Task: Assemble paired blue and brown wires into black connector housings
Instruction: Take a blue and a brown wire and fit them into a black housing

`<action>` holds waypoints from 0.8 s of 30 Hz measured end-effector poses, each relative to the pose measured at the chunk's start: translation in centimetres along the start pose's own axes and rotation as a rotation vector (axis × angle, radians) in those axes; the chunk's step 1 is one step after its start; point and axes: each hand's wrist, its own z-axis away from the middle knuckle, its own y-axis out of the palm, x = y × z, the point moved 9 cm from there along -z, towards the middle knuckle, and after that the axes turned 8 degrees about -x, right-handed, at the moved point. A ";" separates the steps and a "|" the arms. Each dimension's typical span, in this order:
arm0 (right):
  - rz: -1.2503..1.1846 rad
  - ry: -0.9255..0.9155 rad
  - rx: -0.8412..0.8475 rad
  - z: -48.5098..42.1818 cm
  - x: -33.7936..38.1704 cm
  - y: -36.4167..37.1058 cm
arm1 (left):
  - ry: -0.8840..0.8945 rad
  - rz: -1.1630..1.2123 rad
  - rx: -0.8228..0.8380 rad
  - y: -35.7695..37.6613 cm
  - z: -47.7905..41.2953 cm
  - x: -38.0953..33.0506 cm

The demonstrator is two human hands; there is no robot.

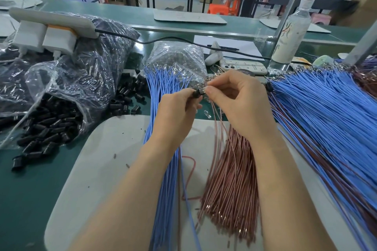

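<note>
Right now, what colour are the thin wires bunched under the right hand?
The thin bunched wires are reddish brown, clearest in the head view.

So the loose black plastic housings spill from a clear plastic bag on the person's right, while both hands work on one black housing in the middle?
No. The head view shows the loose black plastic housings spilling from the clear plastic bag on the person's left. The left hand and right hand work on one black housing in the middle.
</note>
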 end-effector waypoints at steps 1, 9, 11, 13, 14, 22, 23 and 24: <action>0.023 -0.010 -0.007 0.0 0.1 0.0 | 0.008 -0.016 -0.007 -0.1 0.0 0.0; 0.160 -0.036 -0.041 0.1 0.0 -0.1 | 0.039 -0.166 -0.022 -0.2 0.0 -0.2; 0.183 -0.039 -0.049 0.1 0.0 -0.2 | 0.062 -0.227 -0.023 -0.3 0.1 -0.5; 0.206 -0.040 -0.048 0.1 -0.1 -0.1 | 0.083 -0.297 -0.030 -0.4 0.2 -0.9; 0.218 -0.039 -0.041 0.1 -0.1 0.0 | 0.091 -0.332 -0.034 -0.4 0.2 -1.0; 0.242 0.025 -0.036 -0.2 -1.8 -0.2 | 0.130 -0.177 0.161 0.8 0.8 -1.5; 0.231 0.036 -0.021 -0.1 -2.1 0.0 | 0.137 -0.160 0.169 0.8 0.8 -1.4; 0.222 0.045 -0.012 -0.2 -2.3 0.1 | 0.139 -0.147 0.169 0.8 0.7 -1.4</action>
